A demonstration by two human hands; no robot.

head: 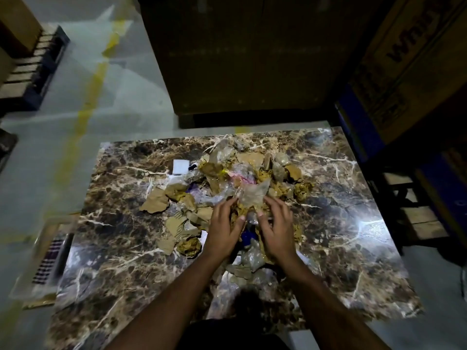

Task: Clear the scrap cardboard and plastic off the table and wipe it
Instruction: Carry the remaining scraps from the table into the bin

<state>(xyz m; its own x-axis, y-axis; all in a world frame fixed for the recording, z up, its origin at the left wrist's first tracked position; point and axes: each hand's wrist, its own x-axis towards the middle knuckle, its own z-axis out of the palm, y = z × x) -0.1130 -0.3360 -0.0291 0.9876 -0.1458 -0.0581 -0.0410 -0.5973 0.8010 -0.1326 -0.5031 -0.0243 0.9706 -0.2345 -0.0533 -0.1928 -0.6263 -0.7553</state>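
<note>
A heap of torn brown cardboard scraps (155, 201) and crumpled clear plastic (253, 195) covers the middle of the dark marble-patterned table (348, 238). My left hand (223, 232) and my right hand (276, 229) sit side by side at the near part of the heap, fingers curled into a bundle of plastic and cardboard between them. More plastic bags (250, 258) lie under my wrists. A blue piece (246, 237) shows between my hands.
A white block (181, 166) and a small dark object (192, 166) lie at the heap's far left. Tall cardboard boxes (240, 54) stand behind the table, more boxes at the right (414, 59). A pallet (32, 69) is at far left. A clear tray (48, 263) sits beside the table's left edge.
</note>
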